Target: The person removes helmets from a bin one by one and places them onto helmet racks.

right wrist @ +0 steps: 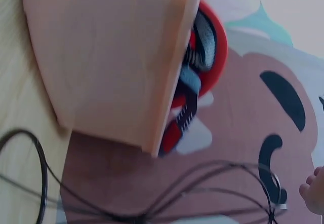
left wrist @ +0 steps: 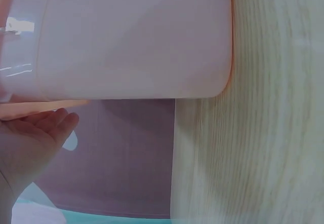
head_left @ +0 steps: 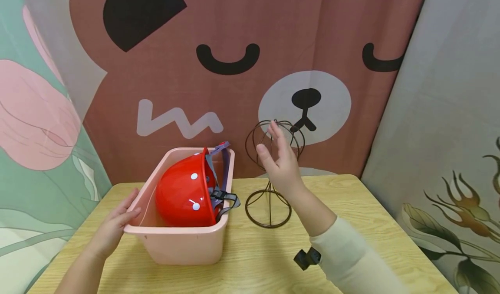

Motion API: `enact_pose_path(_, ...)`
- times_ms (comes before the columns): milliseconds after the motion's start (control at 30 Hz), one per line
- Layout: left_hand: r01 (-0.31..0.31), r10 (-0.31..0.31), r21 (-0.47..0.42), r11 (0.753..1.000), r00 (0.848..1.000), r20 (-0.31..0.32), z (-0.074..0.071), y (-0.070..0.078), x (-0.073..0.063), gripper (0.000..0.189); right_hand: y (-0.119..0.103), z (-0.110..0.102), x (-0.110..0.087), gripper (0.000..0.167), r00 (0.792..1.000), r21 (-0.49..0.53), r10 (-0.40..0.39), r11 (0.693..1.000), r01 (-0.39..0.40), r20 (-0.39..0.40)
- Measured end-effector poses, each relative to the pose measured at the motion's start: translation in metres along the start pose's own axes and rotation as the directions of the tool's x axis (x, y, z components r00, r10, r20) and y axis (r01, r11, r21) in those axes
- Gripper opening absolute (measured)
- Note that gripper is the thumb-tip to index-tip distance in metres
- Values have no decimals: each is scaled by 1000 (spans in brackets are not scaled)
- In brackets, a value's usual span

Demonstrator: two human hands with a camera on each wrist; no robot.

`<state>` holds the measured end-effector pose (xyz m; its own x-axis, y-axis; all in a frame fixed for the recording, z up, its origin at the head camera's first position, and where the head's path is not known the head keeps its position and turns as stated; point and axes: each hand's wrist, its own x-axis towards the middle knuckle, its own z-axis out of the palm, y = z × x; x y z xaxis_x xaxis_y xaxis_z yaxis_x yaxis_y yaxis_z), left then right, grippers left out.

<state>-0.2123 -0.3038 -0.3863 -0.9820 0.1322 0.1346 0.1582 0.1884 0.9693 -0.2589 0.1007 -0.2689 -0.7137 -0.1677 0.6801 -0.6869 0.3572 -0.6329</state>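
A pink plastic bin (head_left: 181, 246) stands on the table, a red helmet (head_left: 181, 194) with white dots lying on its side in it. The helmet's straps and black buckle (head_left: 220, 195) hang over the bin's right rim. My left hand (head_left: 111, 231) holds the bin's left rim, thumb over the edge; fingers (left wrist: 63, 122) show just below the rim in the left wrist view. Raised in front of a dark wire stand (head_left: 268, 227), my right hand (head_left: 283, 168) has its fingers extended and holds nothing. Whether it touches the wire cannot be told.
The stand has a round base ring and a globe-shaped wire top, right of the bin. Behind the wooden table (head_left: 343, 242) hangs a curtain (head_left: 234, 90) with a bear print; a flowered curtain (head_left: 441, 155) hangs at the right. A small black device (head_left: 306, 258) sits at my right cuff.
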Motion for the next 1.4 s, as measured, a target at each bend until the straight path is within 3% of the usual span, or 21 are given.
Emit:
enact_pose_path(167,24,-24,17,1000,1000,-15,1,-1,-2,67,-6,24,-6,63,998,-10,22,1000,-22,58)
enact_pose_path(333,1,-2,-26,1000,999,-35,4,-2,-3,66,-8,50,-11,64,988,-6,68,998,-67,138)
enact_pose_path(633,6,-7,-28,1000,999,-38,5,-1,-3,64,-4,90,-18,69,948,1,137,990,-143,287)
enact_pose_path(800,19,-20,-18,1000,999,-34,4,1,-4,63,-4,108,-17,74,913,-17,191,980,-198,360)
enact_pose_path(900,25,-25,-3,1000,999,-40,4,2,-4,63,-4,117,-18,78,894,-55,229,973,-226,385)
enact_pose_path(1233,28,-28,-3,1000,999,-40,5,1,-3,64,-9,129,-19,78,857,-210,319,945,-252,404)
enact_pose_path(1400,9,-9,-9,1000,999,-45,4,0,-4,63,-9,133,-17,78,843,-219,345,936,-276,412)
